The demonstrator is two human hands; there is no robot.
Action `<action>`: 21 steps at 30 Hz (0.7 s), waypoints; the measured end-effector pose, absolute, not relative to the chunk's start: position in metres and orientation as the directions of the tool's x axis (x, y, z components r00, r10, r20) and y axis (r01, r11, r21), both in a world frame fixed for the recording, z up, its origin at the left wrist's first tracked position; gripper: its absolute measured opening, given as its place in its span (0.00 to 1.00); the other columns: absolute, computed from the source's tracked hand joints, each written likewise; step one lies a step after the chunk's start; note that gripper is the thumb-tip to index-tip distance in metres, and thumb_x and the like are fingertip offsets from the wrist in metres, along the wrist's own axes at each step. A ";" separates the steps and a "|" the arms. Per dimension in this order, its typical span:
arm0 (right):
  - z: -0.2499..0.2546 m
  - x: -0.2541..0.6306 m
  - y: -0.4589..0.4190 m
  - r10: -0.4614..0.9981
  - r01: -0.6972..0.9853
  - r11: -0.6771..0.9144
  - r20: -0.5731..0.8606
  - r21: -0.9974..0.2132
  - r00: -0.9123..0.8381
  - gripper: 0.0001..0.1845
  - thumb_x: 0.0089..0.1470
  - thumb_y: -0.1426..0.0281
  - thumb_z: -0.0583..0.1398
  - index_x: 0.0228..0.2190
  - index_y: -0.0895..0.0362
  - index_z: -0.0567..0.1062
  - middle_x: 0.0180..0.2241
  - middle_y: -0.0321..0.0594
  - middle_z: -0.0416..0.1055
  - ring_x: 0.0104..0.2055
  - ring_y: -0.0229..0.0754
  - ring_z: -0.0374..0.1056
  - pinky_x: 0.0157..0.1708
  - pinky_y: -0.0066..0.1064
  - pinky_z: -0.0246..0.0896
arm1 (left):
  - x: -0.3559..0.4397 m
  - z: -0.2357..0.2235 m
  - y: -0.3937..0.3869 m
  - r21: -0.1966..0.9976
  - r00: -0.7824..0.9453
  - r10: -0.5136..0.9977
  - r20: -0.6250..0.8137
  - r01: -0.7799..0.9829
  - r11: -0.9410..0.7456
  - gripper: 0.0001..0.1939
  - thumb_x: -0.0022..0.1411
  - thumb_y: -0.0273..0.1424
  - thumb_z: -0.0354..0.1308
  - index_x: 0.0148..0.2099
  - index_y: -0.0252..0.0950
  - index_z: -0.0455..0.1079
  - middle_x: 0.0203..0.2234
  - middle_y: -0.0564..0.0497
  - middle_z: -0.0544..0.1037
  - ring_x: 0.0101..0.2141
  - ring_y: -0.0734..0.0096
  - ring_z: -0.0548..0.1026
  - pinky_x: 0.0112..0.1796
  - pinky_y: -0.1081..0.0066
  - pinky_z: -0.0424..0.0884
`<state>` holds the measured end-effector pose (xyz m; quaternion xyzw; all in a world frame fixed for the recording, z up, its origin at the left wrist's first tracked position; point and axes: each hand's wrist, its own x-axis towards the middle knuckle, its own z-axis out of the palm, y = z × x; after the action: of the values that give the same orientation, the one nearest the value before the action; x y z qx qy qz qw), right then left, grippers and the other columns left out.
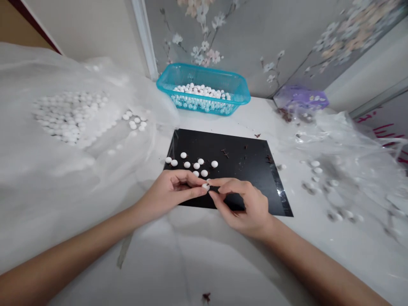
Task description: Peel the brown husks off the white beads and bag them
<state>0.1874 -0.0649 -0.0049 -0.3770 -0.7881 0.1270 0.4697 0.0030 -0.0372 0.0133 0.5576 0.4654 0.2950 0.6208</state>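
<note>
Over the near part of a black board (251,170), my left hand (174,187) pinches a small white ball (205,187) between thumb and fingertips. A dark brown speck shows on the ball's upper side. From the right, my right hand (245,204) brings its thumb and index finger close together at the same ball; whether a tiny piece sits between them I cannot make out. Just beyond the hands lie several white balls (196,165), some with small brown bits beside them. Thin brown pieces (225,153) are scattered further back on the board.
A blue plastic basket (204,106) of white balls stands behind the board. To the left, a large translucent bag (127,157) holds many more. Clear plastic bags (347,131), a purple packet (301,97) and loose balls (315,163) lie right. A brown bit (206,296) lies near the front.
</note>
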 end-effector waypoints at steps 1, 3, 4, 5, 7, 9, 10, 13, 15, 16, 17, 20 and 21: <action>-0.005 0.188 -0.065 0.704 0.466 0.695 0.652 -0.548 -0.282 0.14 0.49 0.79 0.59 0.35 0.50 0.64 0.35 0.34 0.77 0.34 0.38 0.74 0.25 0.25 0.69 | 0.003 0.014 -0.037 0.966 0.390 0.885 -0.253 0.150 0.210 0.08 0.49 0.34 0.64 0.31 0.34 0.74 0.32 0.50 0.80 0.34 0.69 0.77 0.35 0.72 0.73; -0.006 0.188 -0.064 0.690 0.456 0.711 0.658 -0.536 -0.303 0.14 0.50 0.79 0.58 0.35 0.50 0.64 0.35 0.34 0.77 0.35 0.38 0.75 0.27 0.26 0.70 | 0.002 0.014 -0.037 0.964 0.390 0.883 -0.263 0.142 0.224 0.08 0.49 0.34 0.65 0.30 0.34 0.74 0.31 0.50 0.80 0.34 0.68 0.77 0.36 0.72 0.73; -0.006 0.189 -0.064 0.689 0.458 0.713 0.651 -0.530 -0.318 0.13 0.50 0.79 0.58 0.34 0.50 0.64 0.35 0.34 0.77 0.36 0.39 0.75 0.27 0.26 0.70 | 0.002 0.014 -0.037 0.963 0.391 0.881 -0.267 0.139 0.230 0.08 0.49 0.34 0.65 0.30 0.34 0.74 0.31 0.50 0.80 0.34 0.68 0.77 0.36 0.72 0.73; -0.006 0.190 -0.064 0.692 0.465 0.712 0.638 -0.526 -0.338 0.12 0.50 0.79 0.57 0.33 0.50 0.65 0.35 0.34 0.77 0.36 0.39 0.75 0.28 0.27 0.71 | 0.002 0.014 -0.037 0.963 0.391 0.880 -0.268 0.136 0.233 0.08 0.48 0.34 0.65 0.30 0.34 0.74 0.30 0.50 0.80 0.34 0.68 0.77 0.37 0.72 0.73; -0.007 0.191 -0.064 0.705 0.487 0.703 0.598 -0.518 -0.381 0.10 0.51 0.79 0.57 0.32 0.50 0.66 0.36 0.35 0.77 0.37 0.39 0.74 0.29 0.26 0.71 | 0.002 0.014 -0.038 0.964 0.392 0.881 -0.264 0.129 0.232 0.07 0.48 0.33 0.65 0.29 0.34 0.74 0.30 0.51 0.80 0.34 0.69 0.77 0.37 0.72 0.73; -0.007 0.192 -0.064 0.711 0.496 0.698 0.579 -0.516 -0.398 0.10 0.52 0.79 0.56 0.31 0.51 0.66 0.35 0.35 0.77 0.37 0.38 0.74 0.29 0.26 0.71 | 0.003 0.013 -0.038 0.966 0.394 0.883 -0.257 0.123 0.226 0.07 0.48 0.33 0.65 0.29 0.35 0.74 0.30 0.51 0.80 0.34 0.70 0.77 0.37 0.72 0.73; -0.007 0.192 -0.063 0.711 0.492 0.699 0.583 -0.519 -0.394 0.09 0.52 0.79 0.55 0.32 0.51 0.66 0.35 0.35 0.77 0.37 0.38 0.74 0.29 0.26 0.71 | 0.003 0.012 -0.037 0.967 0.394 0.884 -0.254 0.120 0.224 0.07 0.48 0.33 0.65 0.29 0.35 0.74 0.30 0.51 0.80 0.34 0.70 0.77 0.37 0.72 0.73; -0.009 0.192 -0.062 0.690 0.448 0.720 0.615 -0.529 -0.382 0.10 0.52 0.79 0.55 0.33 0.50 0.65 0.35 0.35 0.77 0.37 0.38 0.74 0.30 0.27 0.71 | 0.003 0.012 -0.037 0.969 0.400 0.882 -0.248 0.119 0.219 0.07 0.48 0.33 0.65 0.30 0.35 0.75 0.30 0.51 0.80 0.33 0.69 0.77 0.37 0.71 0.73; -0.010 0.192 -0.061 0.680 0.416 0.731 0.622 -0.541 -0.387 0.11 0.52 0.79 0.55 0.34 0.51 0.64 0.36 0.36 0.76 0.38 0.38 0.74 0.31 0.27 0.70 | 0.003 0.012 -0.036 0.969 0.408 0.879 -0.247 0.119 0.217 0.07 0.48 0.33 0.65 0.30 0.35 0.75 0.30 0.50 0.80 0.33 0.68 0.77 0.37 0.71 0.74; -0.010 0.192 -0.061 0.685 0.408 0.728 0.614 -0.551 -0.392 0.11 0.52 0.79 0.55 0.34 0.51 0.64 0.36 0.36 0.76 0.38 0.38 0.74 0.32 0.27 0.70 | 0.003 0.012 -0.036 0.970 0.414 0.877 -0.244 0.117 0.215 0.06 0.48 0.32 0.65 0.30 0.35 0.75 0.30 0.51 0.80 0.33 0.69 0.78 0.37 0.71 0.74; -0.010 0.192 -0.061 0.692 0.406 0.721 0.603 -0.561 -0.397 0.10 0.52 0.79 0.55 0.34 0.51 0.64 0.36 0.36 0.76 0.38 0.38 0.73 0.32 0.27 0.70 | 0.003 0.013 -0.036 0.970 0.420 0.874 -0.242 0.116 0.213 0.06 0.48 0.32 0.65 0.30 0.35 0.75 0.29 0.51 0.81 0.32 0.69 0.78 0.36 0.72 0.74; -0.009 0.193 -0.061 0.708 0.418 0.706 0.566 -0.571 -0.423 0.09 0.53 0.78 0.55 0.33 0.52 0.63 0.33 0.36 0.75 0.38 0.38 0.73 0.31 0.26 0.69 | 0.002 0.013 -0.036 0.969 0.440 0.864 -0.244 0.131 0.207 0.05 0.49 0.31 0.64 0.31 0.36 0.76 0.29 0.51 0.81 0.32 0.70 0.78 0.36 0.74 0.73; -0.009 0.193 -0.061 0.708 0.427 0.706 0.558 -0.565 -0.433 0.09 0.53 0.78 0.55 0.32 0.51 0.63 0.32 0.35 0.75 0.38 0.38 0.73 0.31 0.26 0.69 | 0.001 0.012 -0.036 0.969 0.445 0.861 -0.247 0.141 0.205 0.05 0.49 0.32 0.64 0.31 0.36 0.76 0.29 0.52 0.81 0.32 0.70 0.78 0.36 0.74 0.73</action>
<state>0.1931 -0.0613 -0.0088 -0.3423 -0.8286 0.1725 0.4079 0.0014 -0.0362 0.0121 0.5633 0.4445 0.2828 0.6365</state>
